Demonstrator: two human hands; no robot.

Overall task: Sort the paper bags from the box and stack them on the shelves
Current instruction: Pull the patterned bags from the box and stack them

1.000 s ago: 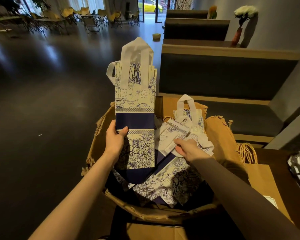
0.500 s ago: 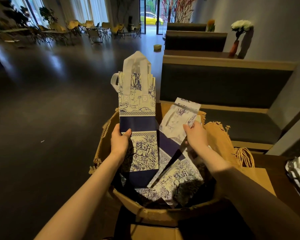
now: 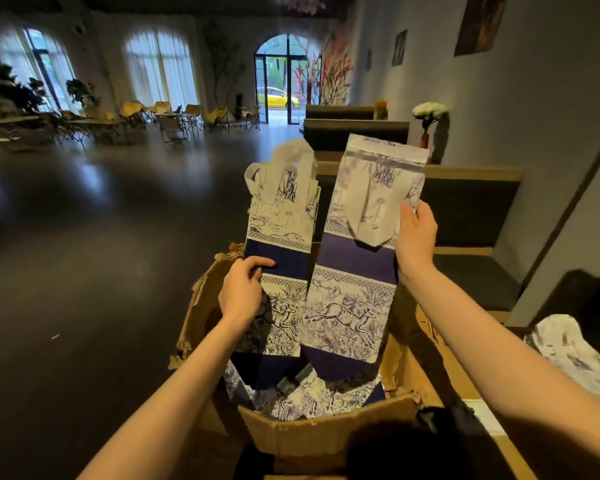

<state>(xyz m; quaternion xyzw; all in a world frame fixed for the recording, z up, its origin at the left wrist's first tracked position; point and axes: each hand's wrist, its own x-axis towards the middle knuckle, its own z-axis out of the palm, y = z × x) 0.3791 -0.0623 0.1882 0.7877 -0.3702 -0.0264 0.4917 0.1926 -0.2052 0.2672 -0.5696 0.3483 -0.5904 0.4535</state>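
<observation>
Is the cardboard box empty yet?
No. The cardboard box holds more printed bags beneath the two held up.

Both forearms are bare to the frame's lower edge, with no sleeve, and the left hand and right hand are ungloved.

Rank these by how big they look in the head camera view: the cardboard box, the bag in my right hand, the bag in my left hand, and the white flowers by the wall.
1. Cardboard box
2. Right-hand bag
3. Left-hand bag; possibly alike in size, since it is partly hidden
4. White flowers, farther away
</observation>
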